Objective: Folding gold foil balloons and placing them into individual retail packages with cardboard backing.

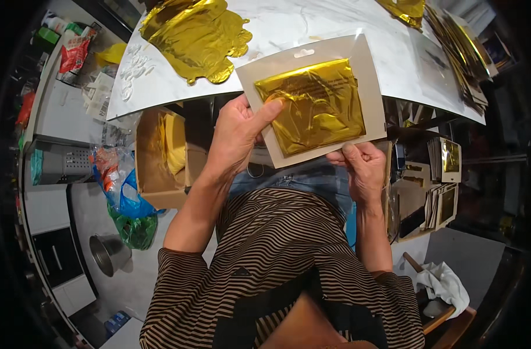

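Gripping a flat packet (312, 99) just above the middle of the frame, both hands were closed on its lower part. The left hand (236, 136) clasped the packet's lower left edge, its thumb laid across the front onto the gold foil (312, 104) inside. The right hand (364, 168) pinched the lower right corner, fingers curled under and thumb on top. The packet was a pale card in a clear sleeve, tilted a little, with a hang slot near its top edge and the crinkled foil square filling most of its face. It was held in the air over the near edge of a white table (335, 26) that ran across the top of the frame.

On the table at upper left lay a loose heap of gold foil sheets (195, 35). Along the table's right end, at upper right, a row of finished packets (466, 55) was stacked. Below the table at centre left stood an open cardboard box (160, 154) with yellow material inside, and just left of it a blue plastic bag (125, 195). At right of centre, more packets (443, 180) stood in small boxes. A metal pot (105, 253) sat on the floor at lower left, and a white cloth (446, 285) lay on a wooden chair at lower right.
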The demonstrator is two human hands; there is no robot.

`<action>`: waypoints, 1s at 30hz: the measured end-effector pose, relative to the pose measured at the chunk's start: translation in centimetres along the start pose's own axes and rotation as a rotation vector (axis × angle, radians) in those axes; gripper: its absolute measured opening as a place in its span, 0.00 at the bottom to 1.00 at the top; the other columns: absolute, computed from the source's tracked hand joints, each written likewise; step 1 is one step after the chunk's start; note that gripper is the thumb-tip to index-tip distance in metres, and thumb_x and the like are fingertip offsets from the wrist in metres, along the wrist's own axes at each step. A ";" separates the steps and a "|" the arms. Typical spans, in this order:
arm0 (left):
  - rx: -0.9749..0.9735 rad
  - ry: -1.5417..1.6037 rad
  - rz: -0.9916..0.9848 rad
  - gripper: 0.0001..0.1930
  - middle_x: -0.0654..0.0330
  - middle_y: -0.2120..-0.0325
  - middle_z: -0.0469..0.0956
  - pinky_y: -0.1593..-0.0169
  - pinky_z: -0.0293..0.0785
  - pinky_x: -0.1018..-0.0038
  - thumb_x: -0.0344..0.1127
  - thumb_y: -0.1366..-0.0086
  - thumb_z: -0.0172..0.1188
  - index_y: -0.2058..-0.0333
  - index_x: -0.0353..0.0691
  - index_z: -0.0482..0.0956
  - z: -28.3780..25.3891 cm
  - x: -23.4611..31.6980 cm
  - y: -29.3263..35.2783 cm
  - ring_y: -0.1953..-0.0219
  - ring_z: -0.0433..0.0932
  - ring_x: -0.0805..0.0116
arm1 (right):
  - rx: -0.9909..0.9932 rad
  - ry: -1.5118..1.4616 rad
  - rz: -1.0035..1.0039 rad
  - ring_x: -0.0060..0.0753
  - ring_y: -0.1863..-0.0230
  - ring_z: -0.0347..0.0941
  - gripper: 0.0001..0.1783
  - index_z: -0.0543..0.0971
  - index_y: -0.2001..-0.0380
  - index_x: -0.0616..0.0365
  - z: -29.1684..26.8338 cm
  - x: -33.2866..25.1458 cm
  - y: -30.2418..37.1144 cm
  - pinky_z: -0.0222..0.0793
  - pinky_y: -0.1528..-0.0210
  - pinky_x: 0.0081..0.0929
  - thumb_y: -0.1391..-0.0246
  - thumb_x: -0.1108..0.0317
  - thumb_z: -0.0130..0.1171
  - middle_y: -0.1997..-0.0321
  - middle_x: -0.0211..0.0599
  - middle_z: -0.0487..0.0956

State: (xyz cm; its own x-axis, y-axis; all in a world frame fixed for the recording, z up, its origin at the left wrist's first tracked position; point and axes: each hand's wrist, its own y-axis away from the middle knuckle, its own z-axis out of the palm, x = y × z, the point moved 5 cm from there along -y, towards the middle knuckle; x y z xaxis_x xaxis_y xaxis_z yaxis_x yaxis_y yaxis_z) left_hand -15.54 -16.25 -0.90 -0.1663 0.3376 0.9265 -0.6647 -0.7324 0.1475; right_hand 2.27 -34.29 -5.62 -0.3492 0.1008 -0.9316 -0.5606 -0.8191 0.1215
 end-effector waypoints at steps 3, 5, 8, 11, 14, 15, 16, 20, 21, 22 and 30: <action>-0.010 -0.009 -0.024 0.22 0.72 0.69 0.79 0.73 0.57 0.85 0.43 0.30 0.69 0.46 0.33 0.78 0.1 0.8 0.4 0.75 0.65 0.88 | 0.003 -0.053 -0.022 0.42 0.64 0.88 0.10 0.81 0.61 0.75 0.1 -0.2 -0.2 0.87 0.58 0.33 0.33 0.74 0.61 0.65 0.56 0.86; 0.066 -0.088 0.041 0.22 0.73 0.71 0.78 0.73 0.58 0.86 0.44 0.30 0.69 0.46 0.33 0.78 -0.4 2.4 0.3 0.76 0.64 0.88 | -0.003 -0.046 -0.017 0.42 0.65 0.88 0.10 0.81 0.61 0.75 0.2 -0.4 -0.3 0.87 0.58 0.33 0.33 0.73 0.62 0.66 0.56 0.86; 0.172 -0.319 0.207 0.24 0.69 0.68 0.81 0.67 0.66 0.85 0.43 0.29 0.67 0.43 0.30 0.77 -2.3 6.2 -1.7 0.71 0.72 0.84 | -0.034 -0.015 0.003 0.41 0.65 0.88 0.10 0.82 0.63 0.74 0.4 -0.9 -0.4 0.87 0.59 0.33 0.33 0.73 0.62 0.66 0.55 0.86; -0.011 -0.604 0.164 0.22 0.59 0.54 0.86 0.56 0.76 0.80 0.44 0.26 0.62 0.43 0.33 0.80 -0.7 10.2 -4.7 0.57 0.83 0.75 | -0.066 0.044 0.028 0.41 0.66 0.88 0.09 0.82 0.65 0.74 0.6 -1.9 -0.7 0.86 0.59 0.32 0.34 0.74 0.63 0.67 0.53 0.86; -0.283 -0.972 0.162 0.19 0.62 0.63 0.85 0.58 0.74 0.80 0.44 0.26 0.62 0.49 0.33 0.84 0.5 10.8 -8.5 0.64 0.79 0.78 | -0.119 0.134 0.040 0.41 0.66 0.87 0.08 0.82 0.65 0.74 1.1 -2.8 -1.4 0.86 0.59 0.33 0.36 0.76 0.63 0.68 0.51 0.86; -0.316 -0.953 0.057 0.16 0.68 0.69 0.82 0.63 0.71 0.81 0.44 0.26 0.62 0.55 0.34 0.85 1.1 10.6 -9.6 0.70 0.74 0.81 | -0.113 0.131 0.040 0.41 0.66 0.87 0.08 0.82 0.65 0.74 1.0 -3.1 -1.6 0.86 0.59 0.33 0.36 0.76 0.63 0.68 0.51 0.86; -0.330 -0.848 -0.007 0.15 0.70 0.71 0.81 0.65 0.70 0.82 0.44 0.26 0.62 0.58 0.36 0.84 1.6 10.2 -10.4 0.72 0.73 0.83 | -0.111 0.119 0.045 0.41 0.66 0.87 0.08 0.83 0.65 0.74 0.9 -3.5 -1.8 0.86 0.59 0.32 0.36 0.76 0.63 0.68 0.51 0.86; -0.518 -0.434 -0.157 0.12 0.73 0.74 0.78 0.67 0.70 0.83 0.42 0.24 0.61 0.61 0.37 0.82 3.0 8.7 -13.5 0.75 0.71 0.86 | -0.098 0.041 0.071 0.39 0.66 0.87 0.08 0.83 0.62 0.75 -0.1 -4.3 -3.1 0.86 0.58 0.32 0.37 0.77 0.62 0.67 0.51 0.87; -0.544 -0.397 -0.179 0.13 0.73 0.72 0.79 0.66 0.71 0.83 0.42 0.24 0.60 0.60 0.36 0.82 3.3 8.6 -14.0 0.72 0.72 0.86 | -0.102 0.014 0.092 0.38 0.66 0.87 0.08 0.83 0.61 0.76 -0.2 -4.6 -3.4 0.86 0.58 0.31 0.38 0.78 0.62 0.66 0.51 0.87; -0.548 -0.397 -0.181 0.13 0.73 0.72 0.79 0.66 0.71 0.83 0.42 0.24 0.60 0.60 0.36 0.82 3.5 8.5 -14.5 0.72 0.72 0.86 | -0.109 0.002 0.092 0.38 0.65 0.87 0.09 0.83 0.59 0.77 -0.1 -5.3 -3.8 0.86 0.58 0.31 0.40 0.80 0.63 0.65 0.51 0.87; -0.547 -0.456 -0.224 0.14 0.74 0.65 0.81 0.63 0.70 0.86 0.43 0.26 0.61 0.49 0.43 0.82 3.7 9.4 -20.1 0.67 0.75 0.88 | -0.046 0.160 0.137 0.38 0.67 0.87 0.04 0.83 0.67 0.75 -0.6 -7.6 -7.3 0.85 0.59 0.29 0.43 0.81 0.66 0.68 0.53 0.87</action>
State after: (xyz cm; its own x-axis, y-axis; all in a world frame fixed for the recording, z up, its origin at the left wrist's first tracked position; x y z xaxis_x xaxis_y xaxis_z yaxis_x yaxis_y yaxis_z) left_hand -1.06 -0.52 6.07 0.2553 0.0783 0.9637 -0.9345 -0.2358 0.2668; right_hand 9.50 -29.44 0.37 -0.2945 -0.1011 -0.9503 -0.4799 -0.8442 0.2386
